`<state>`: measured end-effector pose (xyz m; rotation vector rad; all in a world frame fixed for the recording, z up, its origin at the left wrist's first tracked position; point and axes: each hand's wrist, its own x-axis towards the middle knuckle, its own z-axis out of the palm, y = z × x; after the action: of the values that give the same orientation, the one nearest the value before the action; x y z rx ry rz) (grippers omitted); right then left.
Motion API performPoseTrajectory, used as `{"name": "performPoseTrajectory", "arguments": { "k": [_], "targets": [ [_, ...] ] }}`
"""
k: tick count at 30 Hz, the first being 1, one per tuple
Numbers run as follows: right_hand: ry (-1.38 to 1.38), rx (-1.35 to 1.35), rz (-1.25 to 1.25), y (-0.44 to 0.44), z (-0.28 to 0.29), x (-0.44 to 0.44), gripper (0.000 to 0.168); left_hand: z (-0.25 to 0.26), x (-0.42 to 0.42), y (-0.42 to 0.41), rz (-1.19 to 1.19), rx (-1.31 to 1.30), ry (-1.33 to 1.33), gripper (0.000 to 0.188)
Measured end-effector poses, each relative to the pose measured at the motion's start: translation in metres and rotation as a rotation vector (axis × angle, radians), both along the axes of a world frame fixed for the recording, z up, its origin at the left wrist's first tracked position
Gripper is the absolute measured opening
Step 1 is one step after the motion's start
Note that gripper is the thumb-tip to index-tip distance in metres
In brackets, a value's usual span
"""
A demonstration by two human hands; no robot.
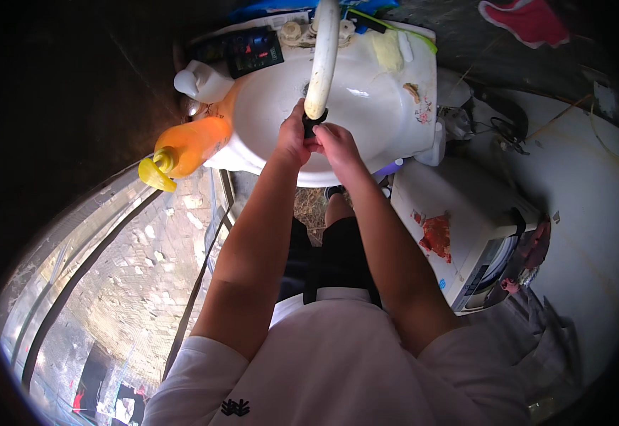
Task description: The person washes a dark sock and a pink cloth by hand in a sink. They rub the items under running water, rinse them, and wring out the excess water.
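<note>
Over the white sink basin (368,114), my left hand (293,136) holds a small black object (315,123) whose kind I cannot tell. Its upper part is partly hidden behind the tip of the curved white faucet spout (324,64). From the right, my right hand (336,144) touches the same object, with its thumb and fingers bent at the object's lower end. Both hands are close together below the spout. The basin's drain shows partly behind the spout.
An orange bottle with a yellow pump (187,146) and a white bottle (205,82) stand left of the basin. Dark packets (253,50) and a yellowish soap bar (388,50) lie on the rim. A washing machine (448,229) stands at the right.
</note>
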<state>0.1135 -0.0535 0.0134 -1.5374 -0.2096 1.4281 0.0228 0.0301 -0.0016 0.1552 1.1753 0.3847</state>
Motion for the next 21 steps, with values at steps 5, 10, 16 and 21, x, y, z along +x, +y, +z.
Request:
{"name": "performPoseTrajectory", "arguments": {
  "k": [5, 10, 16, 21],
  "targets": [
    [-0.73, -0.172, 0.026, 0.04, -0.015, -0.007, 0.041, -0.003, 0.012, -0.004, 0.044, 0.153, 0.14, 0.045],
    [-0.585, -0.191, 0.709, 0.114, -0.039, -0.02, 0.045, 0.0, -0.011, 0.003, 0.427, 0.008, -0.256, 0.042],
    [-0.315, -0.096, 0.907, 0.132, -0.015, -0.021, 0.046, -0.001, -0.012, 0.001, 0.602, 0.051, -0.376, 0.052],
    [0.486, 0.024, -0.21, 0.074, -0.021, -0.012, 0.032, -0.007, 0.03, 0.004, 0.131, 0.36, 0.258, 0.051]
  ]
}}
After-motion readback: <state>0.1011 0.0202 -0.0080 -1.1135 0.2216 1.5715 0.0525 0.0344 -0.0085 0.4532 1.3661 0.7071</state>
